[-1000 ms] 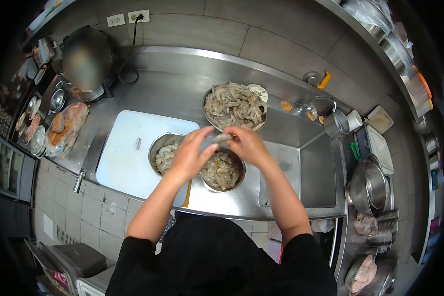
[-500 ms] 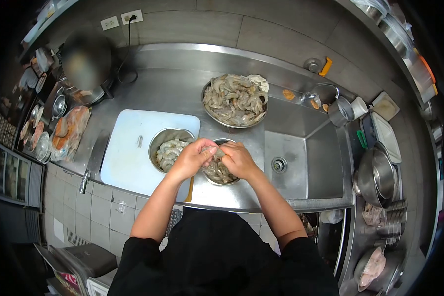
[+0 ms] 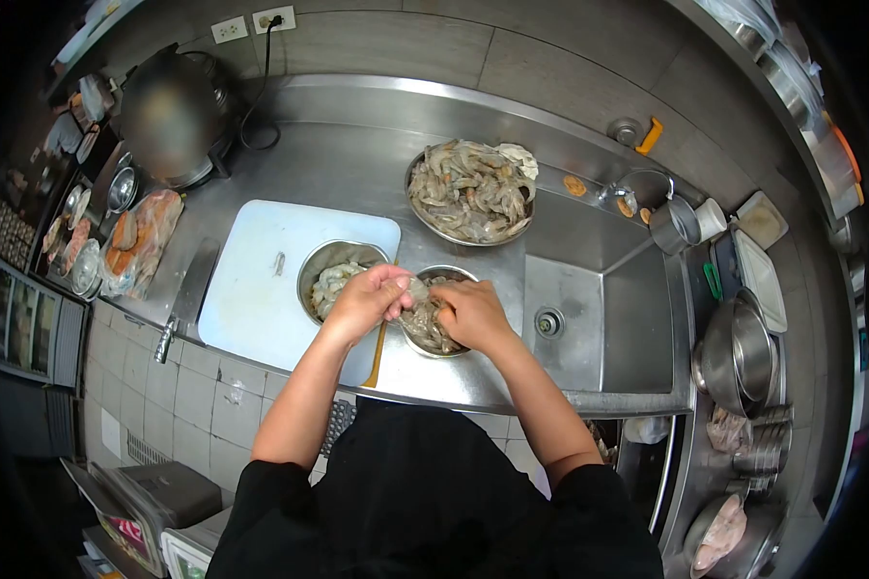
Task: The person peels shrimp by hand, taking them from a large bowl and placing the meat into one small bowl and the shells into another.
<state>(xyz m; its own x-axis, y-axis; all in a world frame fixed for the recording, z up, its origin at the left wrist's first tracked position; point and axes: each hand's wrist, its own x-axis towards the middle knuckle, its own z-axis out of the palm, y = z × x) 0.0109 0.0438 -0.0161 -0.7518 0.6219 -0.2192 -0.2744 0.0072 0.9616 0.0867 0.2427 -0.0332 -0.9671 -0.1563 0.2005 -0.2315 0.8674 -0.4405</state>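
My left hand [image 3: 369,301] is closed in a pinch on a greyish shrimp [image 3: 417,289], held above a steel bowl of grey-brown shrimp or shell pieces [image 3: 433,325]. My right hand [image 3: 475,317] is just right of the shrimp, over the same bowl, with its fingers curled inward. What those fingertips hold, if anything, is hidden. Partly behind my left hand, a steel pot [image 3: 311,268] on the cutting board's right side contains pale peeled shrimp [image 3: 333,286]. Farther back, a large steel bowl [image 3: 441,230] is heaped with whole unpeeled shrimp [image 3: 473,188].
The white cutting board [image 3: 246,289] lies left, with a cleaver [image 3: 195,285] beside it at the counter edge. Bagged orange fish [image 3: 145,241] is farther left. At right are a sink [image 3: 574,299], a tap [image 3: 637,185] and stacked steel bowls [image 3: 739,347].
My hands have moved apart, the left keeping the shrimp while the right has drawn back slightly to the right and down. The whole view has shifted a little.
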